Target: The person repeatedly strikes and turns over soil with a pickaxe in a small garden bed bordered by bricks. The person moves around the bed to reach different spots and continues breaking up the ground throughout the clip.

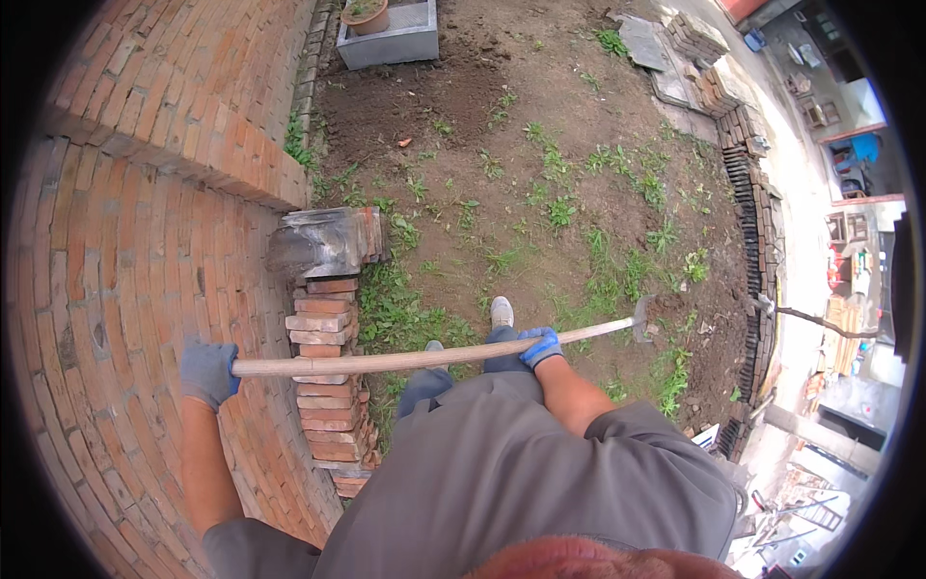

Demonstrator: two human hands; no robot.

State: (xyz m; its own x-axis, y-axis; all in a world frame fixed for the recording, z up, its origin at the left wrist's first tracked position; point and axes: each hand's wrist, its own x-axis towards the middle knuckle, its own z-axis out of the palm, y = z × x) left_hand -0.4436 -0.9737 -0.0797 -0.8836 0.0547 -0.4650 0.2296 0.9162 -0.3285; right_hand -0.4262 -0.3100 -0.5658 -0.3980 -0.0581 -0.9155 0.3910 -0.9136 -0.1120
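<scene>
Across mid-frame, left hand (209, 372) and right hand (541, 346) clasp a hoe (640, 319). Probably stiff, head-heavy; grip its shaft (386, 364) widely spaced.

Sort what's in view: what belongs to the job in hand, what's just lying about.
In use:
- long-handled tool, held by left hand and right hand
- weedy soil by its blade

Apparently lying about:
- brick stack
- grey trough
- plant pot
</scene>
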